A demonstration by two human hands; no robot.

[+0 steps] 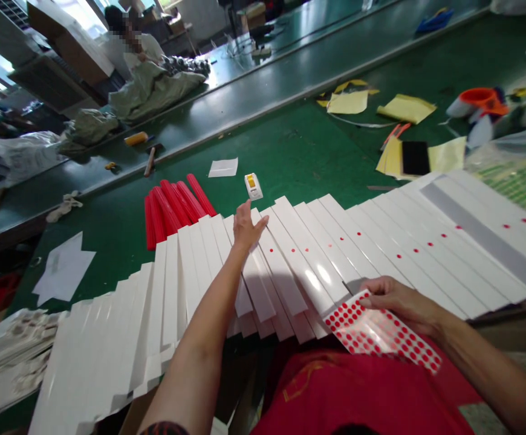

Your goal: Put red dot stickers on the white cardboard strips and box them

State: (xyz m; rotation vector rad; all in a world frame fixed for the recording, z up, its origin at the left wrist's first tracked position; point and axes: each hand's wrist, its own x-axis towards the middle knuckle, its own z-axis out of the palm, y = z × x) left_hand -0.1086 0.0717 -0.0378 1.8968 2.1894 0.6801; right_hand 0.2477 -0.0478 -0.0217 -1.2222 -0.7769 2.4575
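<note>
Well, the person's right hand [394, 296] holds a glossy white sheet of small round red stickers [381, 332] low over the near ends of a fan of long, glossy white strips [308, 266]. Its fingers lie pressed together across the sheet's upper corner. The thumb seems to bear on the sheet too, though the angle makes that pinch hard to be sure of. The left hand [249, 226] sits palm down over the far part of the fan with its fingers spread, perhaps just touching a strip; from this view I can't say.

The overlapping strips run in a long curve across a green work surface [285, 145], and those towards the right carry single red dots along their length. They look light and fairly stiff, but their smooth faces could slide over one another, so their long edges seem the surest place to hold. The sticker sheet looks thin and floppy, best gripped by a corner or bare margin.

Just beyond the left hand lie a bundle of red plastic strips [176, 208] and a small white-and-yellow rocker switch [253, 186]. Further off, a seated co-worker [140, 54] works behind a grey woven sack [154, 90].
</note>
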